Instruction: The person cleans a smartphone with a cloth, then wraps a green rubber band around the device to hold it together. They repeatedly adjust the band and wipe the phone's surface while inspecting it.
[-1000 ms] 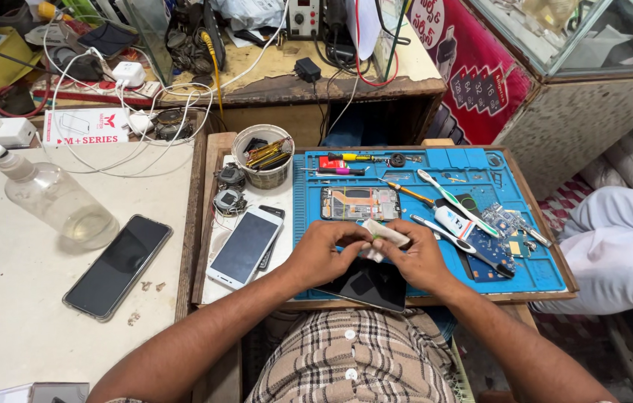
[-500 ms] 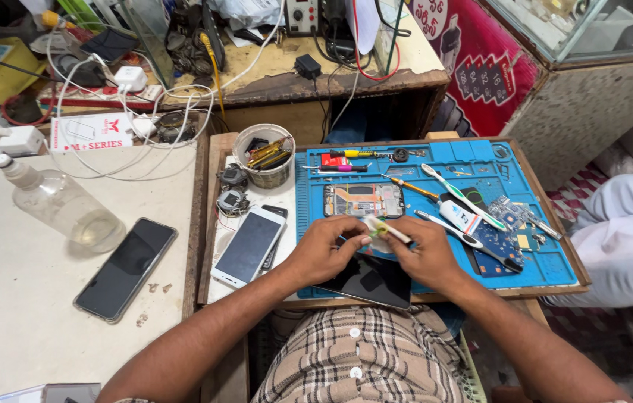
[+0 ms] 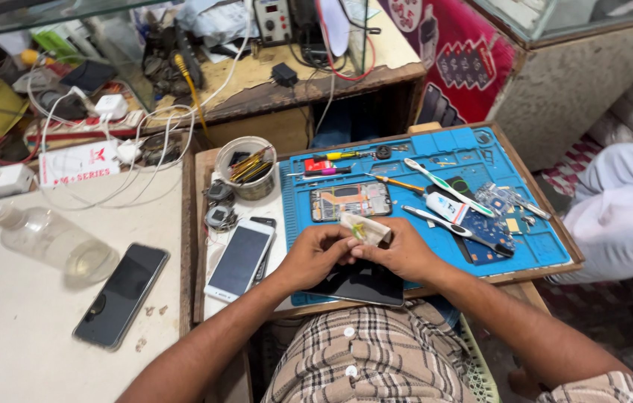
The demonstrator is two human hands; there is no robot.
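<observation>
Both hands remain together over the near edge of the blue mat point(image 3: 480, 153), much as they were a second ago, though they sit slightly nearer the person's body and the small pale packet point(image 3: 365, 228) now stands higher between the fingertips, which suggests the working of it goes on rather than ends. The left hand point(image 3: 315, 256) pinches the packet's left end, fingers curled narrow; the right hand point(image 3: 403, 251) grips its right side, thumb on top. The packet is held clear of the mat, above a dark phone point(image 3: 361, 283) lying at the mat's near edge and just in front of an opened phone point(image 3: 350, 200). A white phone point(image 3: 240, 259) lies beside the mat's left edge; tweezers point(image 3: 459, 231) rest toward its right.
</observation>
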